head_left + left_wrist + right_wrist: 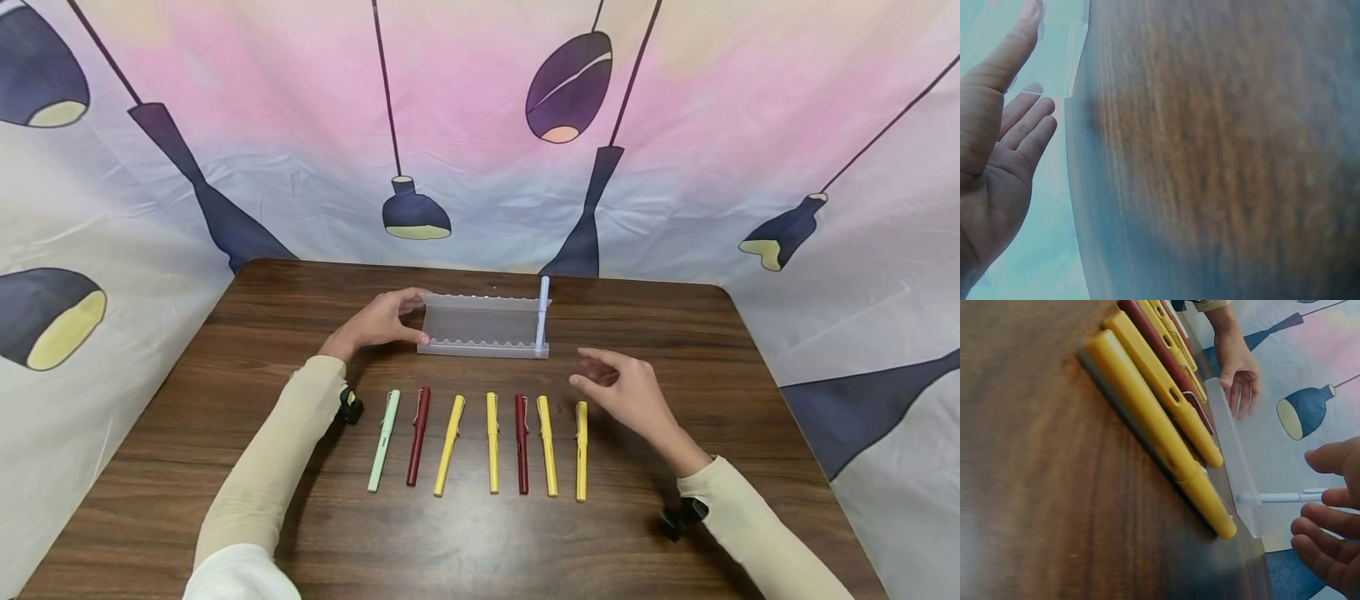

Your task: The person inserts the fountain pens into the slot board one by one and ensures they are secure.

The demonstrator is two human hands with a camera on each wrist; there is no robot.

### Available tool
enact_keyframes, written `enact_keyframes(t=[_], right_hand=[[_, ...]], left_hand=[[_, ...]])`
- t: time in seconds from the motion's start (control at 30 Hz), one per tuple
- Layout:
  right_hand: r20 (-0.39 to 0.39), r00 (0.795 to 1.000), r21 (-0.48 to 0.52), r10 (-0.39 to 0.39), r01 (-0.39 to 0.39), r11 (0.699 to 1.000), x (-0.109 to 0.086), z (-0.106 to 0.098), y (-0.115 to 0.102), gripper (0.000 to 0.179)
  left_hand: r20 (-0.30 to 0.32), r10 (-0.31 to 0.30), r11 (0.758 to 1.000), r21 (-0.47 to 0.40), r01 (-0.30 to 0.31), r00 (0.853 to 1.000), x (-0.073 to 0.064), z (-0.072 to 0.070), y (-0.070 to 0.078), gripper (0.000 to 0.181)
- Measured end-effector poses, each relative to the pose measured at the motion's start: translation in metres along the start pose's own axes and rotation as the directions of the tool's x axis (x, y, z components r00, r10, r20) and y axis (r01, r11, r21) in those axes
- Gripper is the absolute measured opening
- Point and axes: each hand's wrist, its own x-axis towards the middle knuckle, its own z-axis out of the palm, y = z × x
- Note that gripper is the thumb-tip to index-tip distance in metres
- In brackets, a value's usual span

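A frosted clear pen rack [482, 351] with notched edges stands toward the back of the table. My left hand [377, 322] holds its left end, thumb at the front corner and fingers at the back edge. One light blue pen [542, 312] lies across the rack's right end, in the notches. My right hand [626, 390] hovers right of the rack with loosely bent fingers and nothing in them. Below it is the rightmost yellow pen [581, 451]. That pen ends a row with a mint green pen [384, 442], dark red pens [418, 437] and more yellow pens [492, 443].
The row of pens lies on the brown wooden table [637, 533], between my forearms and in front of the rack. Behind the table's back edge hangs a cloth [480, 100] printed with lamps. Each wrist wears a small black camera [350, 406].
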Motion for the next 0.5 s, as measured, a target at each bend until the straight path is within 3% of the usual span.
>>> enact_keyframes(t=[0.5], right_hand=[[0.048,0.993,-0.094,0.11,-0.105,0.99,-0.023,0.01,0.009,0.049]], left_hand=[[-0.001,-0.006,1.0,0.012,0.006,1.0,0.002,0.0,-0.003,0.089]])
